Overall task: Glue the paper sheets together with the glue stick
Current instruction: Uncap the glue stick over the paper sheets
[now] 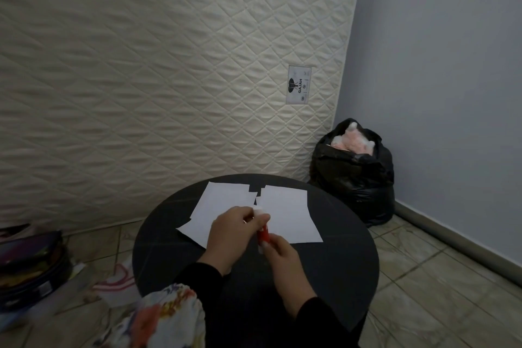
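Round black table (324, 263) carries two thin white paper sheets (285, 217), light and floppy, so pin them flat near an edge. Your left hand (230, 234) pinches the white cap, your right hand (282, 257) grips the small, rigid red glue stick (264, 234) by its base, above the sheets.

A home room: a mattress (169, 65) leans on the wall above a tiled floor (423, 277).

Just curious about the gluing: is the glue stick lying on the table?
No, both hands, left hand and right hand, hold the red glue stick above the table.
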